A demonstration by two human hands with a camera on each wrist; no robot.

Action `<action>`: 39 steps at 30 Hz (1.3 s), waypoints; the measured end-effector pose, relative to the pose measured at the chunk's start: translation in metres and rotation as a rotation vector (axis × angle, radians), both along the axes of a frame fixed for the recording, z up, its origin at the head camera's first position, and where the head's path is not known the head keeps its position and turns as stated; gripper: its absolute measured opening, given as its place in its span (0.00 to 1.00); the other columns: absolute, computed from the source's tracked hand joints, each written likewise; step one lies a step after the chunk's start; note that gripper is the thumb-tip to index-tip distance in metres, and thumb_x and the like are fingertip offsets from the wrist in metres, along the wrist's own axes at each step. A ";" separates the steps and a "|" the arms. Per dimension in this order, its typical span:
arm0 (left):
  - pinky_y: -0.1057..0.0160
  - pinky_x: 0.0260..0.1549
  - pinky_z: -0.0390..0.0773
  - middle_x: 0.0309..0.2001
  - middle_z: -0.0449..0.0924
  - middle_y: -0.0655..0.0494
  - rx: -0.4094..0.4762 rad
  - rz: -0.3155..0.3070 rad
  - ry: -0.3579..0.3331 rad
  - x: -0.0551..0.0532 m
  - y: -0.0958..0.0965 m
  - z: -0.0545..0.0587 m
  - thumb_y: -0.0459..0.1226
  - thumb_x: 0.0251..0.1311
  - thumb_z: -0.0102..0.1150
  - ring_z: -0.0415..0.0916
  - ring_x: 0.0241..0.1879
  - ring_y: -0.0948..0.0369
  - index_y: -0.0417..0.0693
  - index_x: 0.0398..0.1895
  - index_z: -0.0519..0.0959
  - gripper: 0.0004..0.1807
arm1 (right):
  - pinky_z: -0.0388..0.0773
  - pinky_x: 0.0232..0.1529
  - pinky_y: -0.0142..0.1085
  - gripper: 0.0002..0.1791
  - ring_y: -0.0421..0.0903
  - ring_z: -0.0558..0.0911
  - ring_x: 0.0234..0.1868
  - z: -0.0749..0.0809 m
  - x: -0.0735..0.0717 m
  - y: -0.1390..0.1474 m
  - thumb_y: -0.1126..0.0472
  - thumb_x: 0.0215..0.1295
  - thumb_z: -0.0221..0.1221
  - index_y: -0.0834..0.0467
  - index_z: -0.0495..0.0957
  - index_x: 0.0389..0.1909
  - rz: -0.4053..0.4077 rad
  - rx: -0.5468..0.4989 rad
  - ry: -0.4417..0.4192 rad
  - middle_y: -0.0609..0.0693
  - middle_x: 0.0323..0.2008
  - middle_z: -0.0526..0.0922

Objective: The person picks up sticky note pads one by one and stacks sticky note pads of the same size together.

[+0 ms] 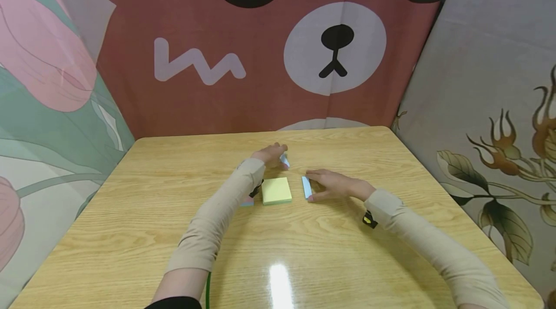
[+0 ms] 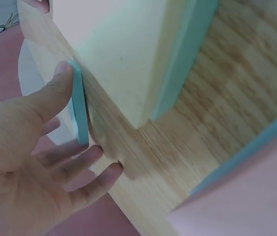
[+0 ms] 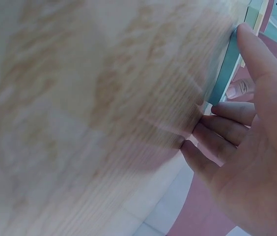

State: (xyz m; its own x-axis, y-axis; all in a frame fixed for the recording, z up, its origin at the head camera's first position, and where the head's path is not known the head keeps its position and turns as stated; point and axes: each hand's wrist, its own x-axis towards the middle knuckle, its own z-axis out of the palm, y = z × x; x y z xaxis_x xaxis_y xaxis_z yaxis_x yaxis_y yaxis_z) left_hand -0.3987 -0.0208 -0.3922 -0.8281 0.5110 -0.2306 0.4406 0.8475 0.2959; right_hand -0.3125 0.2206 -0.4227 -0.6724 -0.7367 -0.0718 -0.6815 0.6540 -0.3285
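Observation:
My left hand (image 1: 271,155) pinches a small light-blue sticky-note pad (image 1: 284,160) at the far side of the group. In the left wrist view the thumb is at one end of this blue pad (image 2: 80,108) and the fingers at the other. My right hand (image 1: 333,185) holds a second light-blue pad (image 1: 306,188) by its two ends, low over the table; the right wrist view shows its blue edge (image 3: 225,71) between thumb and fingers. Between the hands lies a square yellow pad (image 1: 276,189) on top of a green pad (image 2: 183,61).
Left of the yellow pad, a pink pad (image 2: 251,191) lies over a blue one (image 1: 247,204), partly covered by my left wrist in the head view. The wooden table (image 1: 182,159) meets a bear-print cloth (image 1: 260,106) at its back edge.

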 end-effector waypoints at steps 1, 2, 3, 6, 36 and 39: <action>0.46 0.62 0.67 0.73 0.53 0.37 0.011 0.009 -0.001 0.000 0.000 0.000 0.48 0.63 0.63 0.63 0.67 0.44 0.47 0.74 0.59 0.40 | 0.58 0.68 0.56 0.48 0.67 0.59 0.71 0.000 0.000 0.000 0.41 0.67 0.61 0.73 0.57 0.71 -0.001 0.001 0.000 0.71 0.71 0.58; 0.46 0.61 0.68 0.74 0.49 0.36 0.017 0.016 -0.003 -0.001 0.001 -0.001 0.48 0.62 0.64 0.64 0.66 0.44 0.47 0.75 0.58 0.41 | 0.58 0.68 0.56 0.48 0.67 0.59 0.70 0.001 0.001 0.000 0.41 0.67 0.61 0.73 0.57 0.71 -0.002 0.002 0.000 0.71 0.71 0.58; 0.47 0.59 0.70 0.72 0.50 0.34 0.021 0.016 0.007 -0.002 0.002 -0.001 0.48 0.62 0.65 0.67 0.62 0.45 0.46 0.75 0.59 0.42 | 0.58 0.68 0.57 0.48 0.67 0.59 0.70 0.001 0.001 0.000 0.41 0.67 0.61 0.74 0.57 0.71 -0.002 0.002 0.000 0.71 0.70 0.58; 0.53 0.52 0.76 0.68 0.54 0.32 0.034 0.009 0.038 -0.004 0.004 -0.002 0.46 0.59 0.68 0.74 0.51 0.50 0.40 0.71 0.66 0.39 | 0.58 0.68 0.57 0.48 0.68 0.59 0.70 0.002 0.002 0.000 0.41 0.67 0.60 0.74 0.57 0.71 -0.003 0.001 -0.006 0.72 0.70 0.58; 0.56 0.58 0.73 0.57 0.79 0.44 0.181 0.078 0.213 -0.014 0.006 -0.003 0.25 0.69 0.51 0.73 0.60 0.50 0.35 0.54 0.82 0.15 | 0.58 0.68 0.56 0.47 0.67 0.60 0.70 0.003 0.004 -0.002 0.41 0.67 0.60 0.73 0.58 0.71 -0.014 0.015 0.016 0.71 0.70 0.59; 0.55 0.59 0.72 0.59 0.77 0.42 0.182 0.088 0.210 -0.014 0.007 -0.003 0.26 0.69 0.52 0.72 0.62 0.48 0.33 0.58 0.78 0.16 | 0.59 0.68 0.56 0.47 0.66 0.60 0.70 0.002 0.004 -0.002 0.41 0.67 0.60 0.73 0.58 0.71 -0.013 0.015 0.016 0.70 0.70 0.59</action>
State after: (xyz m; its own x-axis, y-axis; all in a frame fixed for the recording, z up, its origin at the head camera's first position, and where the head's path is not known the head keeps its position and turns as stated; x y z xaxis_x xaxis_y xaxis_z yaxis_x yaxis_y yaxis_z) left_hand -0.4125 -0.0134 -0.3956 -0.8910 0.4524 0.0393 0.4354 0.8265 0.3569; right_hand -0.3087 0.2189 -0.4208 -0.6833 -0.7266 -0.0714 -0.6779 0.6677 -0.3078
